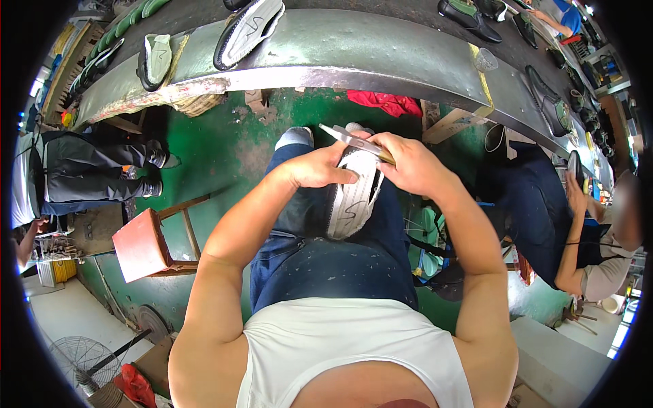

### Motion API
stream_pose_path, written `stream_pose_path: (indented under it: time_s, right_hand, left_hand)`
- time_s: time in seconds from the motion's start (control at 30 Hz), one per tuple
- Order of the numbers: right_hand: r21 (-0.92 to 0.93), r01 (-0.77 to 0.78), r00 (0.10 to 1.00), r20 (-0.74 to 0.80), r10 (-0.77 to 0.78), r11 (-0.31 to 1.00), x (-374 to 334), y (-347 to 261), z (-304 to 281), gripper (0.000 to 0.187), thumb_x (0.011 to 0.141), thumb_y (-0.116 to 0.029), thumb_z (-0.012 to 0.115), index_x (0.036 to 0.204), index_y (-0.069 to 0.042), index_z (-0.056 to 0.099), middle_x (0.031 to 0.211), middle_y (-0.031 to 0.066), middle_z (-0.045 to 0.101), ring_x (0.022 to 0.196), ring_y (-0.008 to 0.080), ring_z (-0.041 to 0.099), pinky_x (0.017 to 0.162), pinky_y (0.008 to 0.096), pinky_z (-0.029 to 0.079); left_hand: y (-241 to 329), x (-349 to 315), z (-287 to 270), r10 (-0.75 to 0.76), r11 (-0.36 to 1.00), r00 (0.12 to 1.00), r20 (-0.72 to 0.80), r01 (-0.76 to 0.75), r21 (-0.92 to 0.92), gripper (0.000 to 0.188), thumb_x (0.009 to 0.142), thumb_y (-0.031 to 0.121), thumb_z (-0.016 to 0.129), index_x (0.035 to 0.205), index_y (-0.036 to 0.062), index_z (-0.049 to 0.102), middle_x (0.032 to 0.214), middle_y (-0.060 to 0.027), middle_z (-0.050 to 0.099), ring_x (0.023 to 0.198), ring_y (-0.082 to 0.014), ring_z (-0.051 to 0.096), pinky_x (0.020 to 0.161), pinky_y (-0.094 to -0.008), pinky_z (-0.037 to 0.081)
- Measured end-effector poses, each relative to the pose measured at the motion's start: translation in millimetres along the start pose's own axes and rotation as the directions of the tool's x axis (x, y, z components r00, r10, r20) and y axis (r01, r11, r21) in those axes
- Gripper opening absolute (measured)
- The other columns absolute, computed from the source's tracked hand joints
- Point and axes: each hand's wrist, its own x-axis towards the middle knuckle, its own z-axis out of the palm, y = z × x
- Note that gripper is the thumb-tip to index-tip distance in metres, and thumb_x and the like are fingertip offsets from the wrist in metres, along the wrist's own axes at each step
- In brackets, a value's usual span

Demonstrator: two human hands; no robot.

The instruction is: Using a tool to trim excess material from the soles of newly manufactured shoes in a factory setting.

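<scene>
An unfinished shoe (352, 200), its pale underside up and a dark pen mark on it, rests upright over my lap. My left hand (317, 166) is closed round its far part, thumb pressed on the underside. My right hand (415, 164) grips a long metal hand tool (354, 141) with a brownish handle end. The tool lies slantwise across the shoe's far end, its narrow tip pointing to the far left beyond my left fingers. Its exact kind does not show clearly. Some fingers of both hands are hidden behind the shoe and tool.
A metal-edged bench (326, 51) curves across the far side, with several shoes such as a white-soled one (249, 34) on it. A reddish stool (141, 245) stands left. Co-workers are at both sides; one at right holds a shoe (575, 167). Red cloth (385, 103) lies under the bench.
</scene>
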Motion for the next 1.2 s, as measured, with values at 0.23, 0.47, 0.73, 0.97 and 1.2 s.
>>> stream_pose_path:
  time_s: [0.23, 0.47, 0.73, 0.97, 1.2]
  right_hand:
    - [0.33, -0.266, 0.947, -0.086, 0.309, 0.906, 6.8, 41.2, 2.3, 0.038, 0.074, -0.01, 0.07, 0.11, -0.001, 0.06, 0.086, 0.0213, 0.067, 0.081, 0.035, 0.069, 0.073, 0.0403, 0.054]
    - [-0.342, 0.246, 0.94, -0.143, -0.309, 0.907, -3.1, 45.5, 17.3, 0.038, 0.081, -0.007, 0.068, 0.117, -0.002, 0.055, 0.098, 0.0194, 0.065, 0.088, 0.0369, 0.067, 0.076, 0.0445, 0.054]
    - [0.298, -0.346, 0.819, -0.367, 0.441, 0.89, 10.5, 58.1, 43.9, 0.022, 0.089, -0.018, 0.068, 0.098, -0.001, 0.058, 0.081, 0.0156, 0.069, 0.074, 0.033, 0.069, 0.07, 0.0393, 0.054]
    - [0.558, -0.502, 0.827, 0.085, 0.556, 0.661, -64.9, 7.0, 53.5, 0.028, 0.1, -0.026, 0.056, 0.107, 0.0, 0.061, 0.083, 0.0049, 0.068, 0.072, 0.0123, 0.065, 0.066, 0.0302, 0.052]
    - [0.796, -0.477, 0.847, 0.303, 0.437, 0.373, -64.1, -7.9, 68.5, 0.035, 0.102, -0.027, 0.056, 0.123, 0.001, 0.057, 0.105, 0.0077, 0.067, 0.094, 0.0138, 0.063, 0.083, 0.0312, 0.052]
  left_hand:
    - [-4.9, 21.9, -8.8, -0.064, 0.94, 0.981, 0.183, 0.121, -0.32, 0.087, 0.08, -0.006, 0.061, 0.157, 0.0083, 0.022, 0.146, -0.009, 0.042, 0.132, -0.0181, 0.044, 0.111, -0.0326, 0.033]
    - [-22.2, 32.6, 6.8, -0.081, 0.961, 0.996, -0.034, 0.069, -0.267, 0.065, 0.096, 0.015, 0.068, 0.149, 0.0114, 0.031, 0.136, -0.0113, 0.051, 0.118, -0.0188, 0.055, 0.1, -0.0328, 0.045]
    - [-22.5, 27.2, 7.0, -0.123, 0.992, 0.978, -0.167, 0.124, -0.006, 0.059, 0.099, 0.018, 0.064, 0.15, 0.0098, 0.035, 0.132, -0.0115, 0.053, 0.121, -0.019, 0.05, 0.106, -0.0328, 0.04]
    - [-21.3, -8.5, -8.3, -0.154, 0.962, 0.947, -0.281, 0.08, -0.26, 0.052, 0.105, 0.025, 0.055, 0.151, 0.014, 0.034, 0.133, -0.0072, 0.054, 0.124, -0.0159, 0.049, 0.109, -0.0315, 0.037]
    - [-16.8, -8.5, -9.8, -0.09, 0.992, 0.96, -0.266, 0.063, -0.108, 0.048, 0.106, 0.021, 0.053, 0.15, 0.0095, 0.038, 0.132, -0.0066, 0.056, 0.123, -0.0148, 0.05, 0.108, -0.0305, 0.038]
